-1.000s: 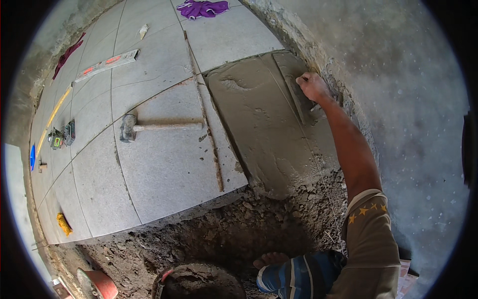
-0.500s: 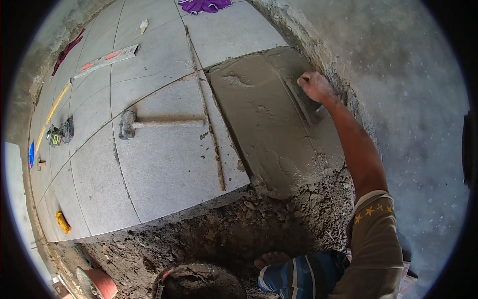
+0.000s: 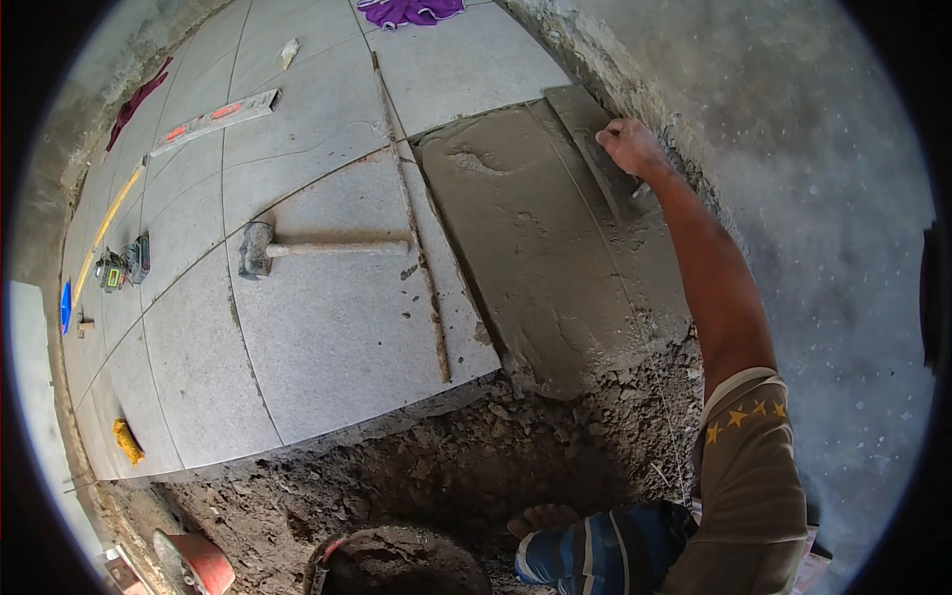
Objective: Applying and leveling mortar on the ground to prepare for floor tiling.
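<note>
Against the rough grey wall (image 3: pixel 793 198), the right hand (image 3: pixel 627 147) is curled tight, its fingers (image 3: pixel 610 134) wrapped around the handle of a flat trowel (image 3: pixel 585 129). Only part of the handle shows below the knuckles. The blade runs out from under the fingers toward the far corner, lying flat on the wet mortar bed (image 3: pixel 535 248), which spreads from the fingers down toward the person's knee and ends in a ragged edge over loose dirt (image 3: pixel 446 476).

Left of the fingers, just past the mortar's edge, a long thin rod (image 3: pixel 416 228) lies along the joint of the laid grey tiles (image 3: pixel 327 327). Farther left, a mallet (image 3: pixel 297 248) rests on a tile, its head pointing away from the hand. Well beyond it are a spirit level (image 3: pixel 213 119) and a purple cloth (image 3: pixel 407 12) at the far edge.

No left hand appears anywhere in view.
</note>
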A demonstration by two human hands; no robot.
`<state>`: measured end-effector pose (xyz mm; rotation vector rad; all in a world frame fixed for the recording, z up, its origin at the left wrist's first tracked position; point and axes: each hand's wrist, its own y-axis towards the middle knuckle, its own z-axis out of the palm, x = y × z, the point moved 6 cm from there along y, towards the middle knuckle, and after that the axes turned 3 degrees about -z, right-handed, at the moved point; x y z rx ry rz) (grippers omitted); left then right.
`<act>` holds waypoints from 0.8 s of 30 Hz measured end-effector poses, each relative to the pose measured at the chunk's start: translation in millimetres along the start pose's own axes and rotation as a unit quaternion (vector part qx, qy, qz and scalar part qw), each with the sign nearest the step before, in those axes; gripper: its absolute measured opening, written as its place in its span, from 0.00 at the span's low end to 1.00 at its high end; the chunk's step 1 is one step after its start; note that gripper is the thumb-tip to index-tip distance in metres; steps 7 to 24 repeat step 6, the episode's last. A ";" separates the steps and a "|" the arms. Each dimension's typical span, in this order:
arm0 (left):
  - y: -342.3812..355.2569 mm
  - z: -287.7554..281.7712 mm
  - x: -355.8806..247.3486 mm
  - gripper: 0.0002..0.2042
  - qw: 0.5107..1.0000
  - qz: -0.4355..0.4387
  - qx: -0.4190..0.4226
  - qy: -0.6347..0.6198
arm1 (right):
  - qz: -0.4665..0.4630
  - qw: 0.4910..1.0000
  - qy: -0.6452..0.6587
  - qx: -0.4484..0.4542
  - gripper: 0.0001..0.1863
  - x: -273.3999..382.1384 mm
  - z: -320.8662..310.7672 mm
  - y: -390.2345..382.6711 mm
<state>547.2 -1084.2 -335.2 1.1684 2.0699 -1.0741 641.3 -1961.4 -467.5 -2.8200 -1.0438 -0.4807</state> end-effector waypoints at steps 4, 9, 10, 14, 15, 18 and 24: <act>6.2 -20.0 22.7 0.15 0.999 -0.031 -0.017 0.024 | -0.018 0.997 -0.001 0.074 0.21 -2.3 -0.5 -4.9; 11.3 -28.7 36.4 0.24 0.991 -0.131 0.012 0.013 | -0.020 0.997 0.007 0.080 0.21 -4.2 -0.8 -6.7; 11.3 -28.7 36.4 0.24 0.991 -0.131 0.012 0.013 | -0.020 0.997 0.007 0.080 0.21 -4.2 -0.8 -6.7; 11.3 -28.7 36.4 0.24 0.991 -0.131 0.012 0.013 | -0.020 0.997 0.007 0.080 0.21 -4.2 -0.8 -6.7; 11.3 -28.7 36.4 0.24 0.991 -0.131 0.012 0.013 | -0.020 0.997 0.007 0.080 0.21 -4.2 -0.8 -6.7; 11.3 -28.7 36.4 0.24 0.991 -0.131 0.012 0.013 | -0.020 0.997 0.007 0.080 0.21 -4.2 -0.8 -6.7; 11.3 -28.7 36.4 0.24 0.991 -0.131 0.012 0.013 | -0.020 0.997 0.007 0.080 0.21 -4.2 -0.8 -6.7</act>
